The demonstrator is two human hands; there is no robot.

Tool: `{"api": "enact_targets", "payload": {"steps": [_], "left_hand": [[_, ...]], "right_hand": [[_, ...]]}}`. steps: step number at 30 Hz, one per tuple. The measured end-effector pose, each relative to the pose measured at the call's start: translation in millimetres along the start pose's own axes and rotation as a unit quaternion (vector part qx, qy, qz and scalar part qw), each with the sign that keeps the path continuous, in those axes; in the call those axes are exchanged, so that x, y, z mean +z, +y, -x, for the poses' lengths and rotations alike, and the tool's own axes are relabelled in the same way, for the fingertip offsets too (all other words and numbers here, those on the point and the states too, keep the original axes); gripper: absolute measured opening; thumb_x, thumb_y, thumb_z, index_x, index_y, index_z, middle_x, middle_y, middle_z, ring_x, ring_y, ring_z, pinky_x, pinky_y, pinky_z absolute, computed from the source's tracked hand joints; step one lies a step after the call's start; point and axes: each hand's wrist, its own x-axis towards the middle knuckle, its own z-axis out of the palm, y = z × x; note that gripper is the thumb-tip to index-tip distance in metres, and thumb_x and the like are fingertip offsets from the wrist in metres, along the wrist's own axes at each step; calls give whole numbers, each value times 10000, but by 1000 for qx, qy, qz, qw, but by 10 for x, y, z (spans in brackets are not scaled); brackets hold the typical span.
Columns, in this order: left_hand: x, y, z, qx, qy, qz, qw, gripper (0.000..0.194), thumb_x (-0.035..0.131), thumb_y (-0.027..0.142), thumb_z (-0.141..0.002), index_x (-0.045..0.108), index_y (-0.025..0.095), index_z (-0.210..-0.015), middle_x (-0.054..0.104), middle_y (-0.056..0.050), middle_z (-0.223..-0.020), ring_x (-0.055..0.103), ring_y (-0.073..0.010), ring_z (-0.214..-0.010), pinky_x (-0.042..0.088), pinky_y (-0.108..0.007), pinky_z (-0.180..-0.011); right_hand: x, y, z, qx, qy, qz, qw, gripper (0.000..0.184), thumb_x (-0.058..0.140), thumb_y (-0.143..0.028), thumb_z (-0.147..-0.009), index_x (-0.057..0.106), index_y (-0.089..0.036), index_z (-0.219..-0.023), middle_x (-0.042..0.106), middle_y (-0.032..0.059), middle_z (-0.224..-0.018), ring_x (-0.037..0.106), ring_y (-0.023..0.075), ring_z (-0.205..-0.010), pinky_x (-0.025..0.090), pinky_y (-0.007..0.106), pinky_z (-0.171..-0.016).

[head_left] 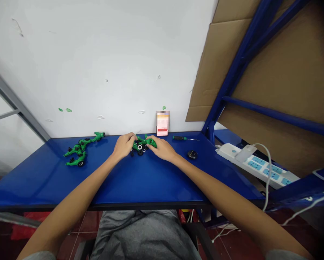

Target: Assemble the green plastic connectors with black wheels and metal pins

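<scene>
Head view: from my remote station I see the left hand point(124, 145) and right hand point(162, 149) meeting over a small green-and-black plastic assembly point(141, 145), which sits near the back edge of the blue desk point(140, 180). The right fingers point(151, 141) curl over a green part of it, pressing it down. The left fingers point(132, 136) seem to pinch a thin metal pin point(137, 133), though it is too fine to be sure from here. Further left lies a larger green jointed model point(79, 150) with black wheels. To the right are a green-handled screwdriver point(182, 138) and a black round object point(192, 154). A pixelated pink card point(162, 123) leans on the wall behind, and a white power strip point(255, 164) sits beyond the desk's right end.
</scene>
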Motion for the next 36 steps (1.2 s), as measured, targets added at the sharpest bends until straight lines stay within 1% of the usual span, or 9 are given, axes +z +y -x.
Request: {"api": "enact_targets", "payload": {"steps": [3,8,12,17,21,25,30,33,36], "left_hand": [[24,29,8,22,-14,31,999,359,423,233,-956,779,191,-966,700,-32,-799,627,-216,-756,417,-311,-721],[64,88,31,46,8,64,997,326,476,249,-986,788,201,-1067,734,-62,-1057,643,-220,-910,459,-327,-864],[44,157,70,47,11,102,994,243,533,266,-968,757,197,-1031,724,-38,-981,613,-195,-832,442,-310,-819],[1,220,107,28,-16,122,992,216,548,335,-978,709,191,-978,621,16,-736,520,-162,-666,385,-288,-707],[22,194,114,78,-24,100,992,256,500,376,-1029,668,190,-972,628,17,-753,527,-160,-672,375,-283,-702],[70,171,131,140,-48,5,989,298,449,345,-1067,697,195,-995,706,-23,-858,608,-187,-751,399,-293,-726],[77,185,149,132,-52,-67,988,336,423,314,-1087,744,215,-1079,772,-51,-947,674,-217,-794,432,-301,-729],[53,189,145,127,-48,-94,986,337,429,304,-1091,754,222,-1062,779,-51,-949,695,-226,-819,432,-302,-715],[24,204,149,130,-42,-147,980,328,435,290,-1092,757,224,-1090,780,-65,-1007,713,-241,-883,436,-308,-706]], "right_hand": [[29,67,-46,17,23,-108,994,334,595,-391,-1002,578,-255,-1307,737,25,-983,689,218,-850,507,359,-811],[19,106,-80,64,23,-299,952,399,603,-525,-968,530,-261,-1258,566,-52,-807,498,120,-575,418,251,-537],[-17,19,-53,84,-4,-351,932,413,706,-487,-887,542,-268,-1196,553,-59,-787,442,100,-557,336,215,-489],[-26,-71,-35,104,-36,-523,845,399,712,-474,-862,539,-265,-1155,557,-71,-724,309,74,-472,246,232,-473],[-30,-54,-45,108,-13,-575,811,411,704,-507,-865,593,-226,-1144,584,-50,-712,333,84,-471,299,256,-466],[-7,-8,-59,100,24,-593,799,421,743,-483,-846,613,-199,-1130,662,-12,-766,417,96,-483,374,268,-468],[25,7,-63,84,27,-592,801,403,745,-432,-858,611,-193,-1154,701,1,-796,487,106,-488,420,273,-474],[35,21,-72,67,23,-574,816,395,723,-445,-886,593,-210,-1177,692,-11,-804,487,104,-484,419,271,-465],[51,57,-88,42,41,-513,856,426,706,-474,-907,556,-222,-1216,671,-27,-810,491,102,-476,407,264,-446]]}}
